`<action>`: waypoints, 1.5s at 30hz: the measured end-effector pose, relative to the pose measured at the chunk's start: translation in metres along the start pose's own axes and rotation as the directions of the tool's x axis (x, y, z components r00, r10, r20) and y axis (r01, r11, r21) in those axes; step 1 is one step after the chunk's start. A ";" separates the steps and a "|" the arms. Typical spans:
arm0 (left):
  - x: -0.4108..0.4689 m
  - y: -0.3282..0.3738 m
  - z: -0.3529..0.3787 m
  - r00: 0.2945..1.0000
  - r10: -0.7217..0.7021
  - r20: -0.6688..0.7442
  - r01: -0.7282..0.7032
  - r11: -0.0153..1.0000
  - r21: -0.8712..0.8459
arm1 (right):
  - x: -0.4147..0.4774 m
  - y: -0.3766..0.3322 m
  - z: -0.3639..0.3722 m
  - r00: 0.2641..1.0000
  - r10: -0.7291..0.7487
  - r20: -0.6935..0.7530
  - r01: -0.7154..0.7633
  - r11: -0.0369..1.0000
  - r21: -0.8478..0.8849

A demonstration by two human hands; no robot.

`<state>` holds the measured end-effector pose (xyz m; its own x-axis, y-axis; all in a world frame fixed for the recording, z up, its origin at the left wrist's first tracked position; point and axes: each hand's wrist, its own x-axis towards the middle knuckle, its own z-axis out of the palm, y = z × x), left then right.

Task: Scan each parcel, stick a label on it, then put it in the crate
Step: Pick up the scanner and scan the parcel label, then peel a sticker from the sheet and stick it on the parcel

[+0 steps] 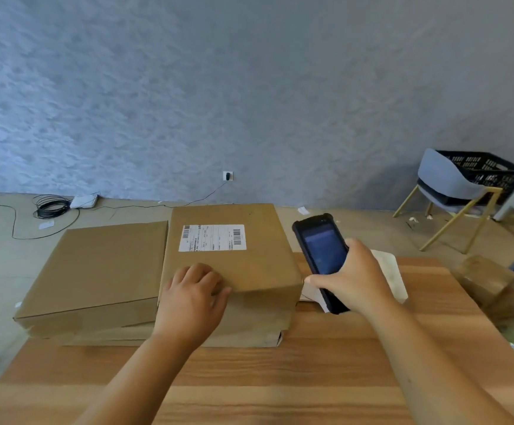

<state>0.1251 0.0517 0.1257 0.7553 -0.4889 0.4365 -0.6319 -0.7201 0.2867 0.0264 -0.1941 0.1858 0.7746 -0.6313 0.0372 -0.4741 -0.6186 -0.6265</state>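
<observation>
A brown cardboard parcel (243,265) with a white barcode label (212,237) on top stands on the wooden table (280,378). My left hand (193,297) rests on its near top edge, fingers curled over the corner. To its right, my right hand (352,279) is closed around a black handheld scanner (320,250), screen up, its tip level with the parcel's far side. A second, flatter parcel (96,268) without a label lies to the left. A black plastic crate (483,171) sits on a chair at the far right.
A white roll or pad of paper (390,271) lies behind my right hand. More brown boxes (486,280) are stacked off the table's right edge. The grey chair (446,191) has gold legs. Cables (50,207) and a white device lie on the floor by the wall.
</observation>
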 end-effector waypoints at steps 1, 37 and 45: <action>-0.001 0.007 0.003 1.000 0.021 -0.010 -0.022 1.000 -0.014 | -0.004 0.017 0.007 0.997 0.047 -0.058 -0.045 0.998 0.033; -0.017 0.034 0.005 0.999 -0.029 0.019 0.032 0.986 -0.163 | -0.007 0.086 0.079 0.980 0.171 0.098 -0.186 0.965 0.182; -0.011 -0.014 -0.029 0.787 -0.594 0.164 0.613 0.725 -0.314 | -0.006 0.004 0.055 0.960 0.073 0.272 -0.184 0.894 0.408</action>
<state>0.1208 0.0816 0.1417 0.9987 -0.0375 0.0333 -0.0499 -0.6673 0.7431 0.0429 -0.1668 0.1404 0.8226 -0.5236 -0.2217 -0.3953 -0.2464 -0.8849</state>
